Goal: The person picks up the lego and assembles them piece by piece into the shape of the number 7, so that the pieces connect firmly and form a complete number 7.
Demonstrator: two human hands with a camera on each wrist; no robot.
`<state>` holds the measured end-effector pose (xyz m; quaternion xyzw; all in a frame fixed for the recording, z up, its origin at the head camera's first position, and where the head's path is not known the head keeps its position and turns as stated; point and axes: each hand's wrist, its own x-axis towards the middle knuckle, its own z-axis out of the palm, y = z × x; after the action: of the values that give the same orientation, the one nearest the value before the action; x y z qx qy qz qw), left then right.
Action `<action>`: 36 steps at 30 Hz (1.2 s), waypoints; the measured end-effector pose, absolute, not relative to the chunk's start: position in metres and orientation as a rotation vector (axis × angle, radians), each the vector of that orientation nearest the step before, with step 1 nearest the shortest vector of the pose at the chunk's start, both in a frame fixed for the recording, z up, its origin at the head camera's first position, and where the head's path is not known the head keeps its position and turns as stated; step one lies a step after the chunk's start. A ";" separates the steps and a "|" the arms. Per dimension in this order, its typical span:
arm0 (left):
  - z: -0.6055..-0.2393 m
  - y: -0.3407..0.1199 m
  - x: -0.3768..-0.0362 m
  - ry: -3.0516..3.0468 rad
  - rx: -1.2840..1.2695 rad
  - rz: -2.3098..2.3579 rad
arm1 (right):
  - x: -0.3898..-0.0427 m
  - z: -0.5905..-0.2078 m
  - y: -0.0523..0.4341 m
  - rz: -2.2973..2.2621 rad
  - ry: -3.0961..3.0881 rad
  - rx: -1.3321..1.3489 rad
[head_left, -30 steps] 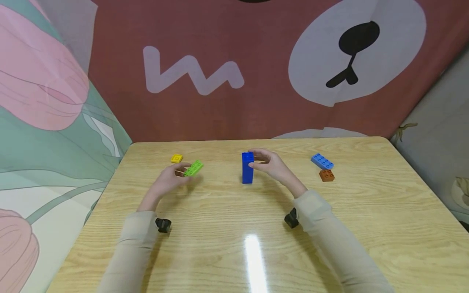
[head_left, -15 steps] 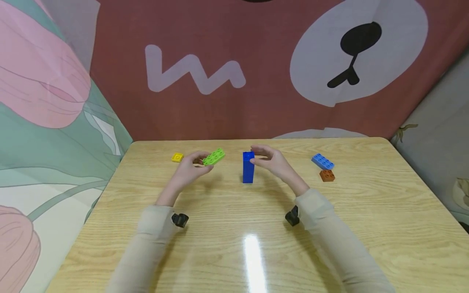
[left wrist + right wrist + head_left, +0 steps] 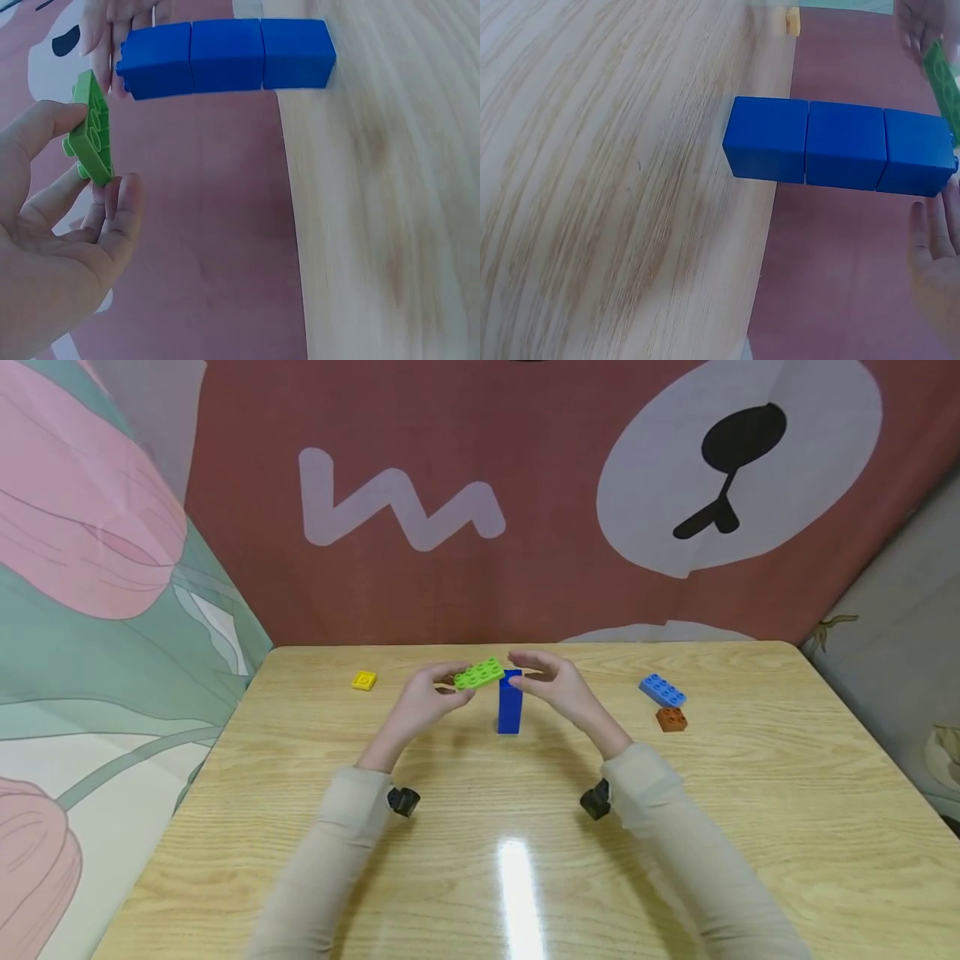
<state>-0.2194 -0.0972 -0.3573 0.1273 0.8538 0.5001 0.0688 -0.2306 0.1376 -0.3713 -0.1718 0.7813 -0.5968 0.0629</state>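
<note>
Blue tower (image 3: 509, 710), top partly hidden

A broad red-brown cloth backdrop (image 3: 420, 593) is rising behind the counter (image 3: 780, 827), carrying a pale zigzag (image 3: 408, 512) and a light oval muzzle (image 3: 660, 485) with a dark nose (image 3: 744, 437) and mouth. To the left, a second printed panel (image 3: 45, 672) is slanting toward the viewer, showing large pink blooms (image 3: 97, 518), green shapes and a curving green stem (image 3: 142, 765). To the right, a greyish panel (image 3: 900, 693) is standing in dimmer light, bearing a small brownish motif (image 3: 823, 631). The counter is showing pale wood grain and rounded far corners, and its glossy surface is reflecting a bright white strip of light (image 3: 519, 893) toward the near edge.
</note>
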 end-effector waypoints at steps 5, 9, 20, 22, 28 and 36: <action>-0.355 -0.089 -0.219 2.593 0.453 1.484 | -0.229 -0.369 0.136 -1.789 2.343 -0.535; -0.355 -0.084 -0.219 2.608 0.505 1.472 | -0.228 -0.368 0.136 -1.773 2.343 -0.538; -0.359 -0.078 -0.221 2.615 0.526 1.576 | -0.229 -0.372 0.141 -1.754 2.401 -0.496; -0.360 -0.077 -0.222 2.628 0.546 1.571 | -0.229 -0.373 0.142 -1.758 2.399 -0.494; -0.363 -0.075 -0.223 2.676 0.597 1.511 | -0.229 -0.375 0.143 -1.771 2.391 -0.521; -0.366 -0.073 -0.223 2.724 0.628 1.460 | -0.228 -0.376 0.144 -1.771 2.400 -0.524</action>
<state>-0.2232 -0.0730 -0.3658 0.1993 0.8636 0.4630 -0.0060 -0.2281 0.1437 -0.3761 -0.1728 0.7912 -0.5838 0.0566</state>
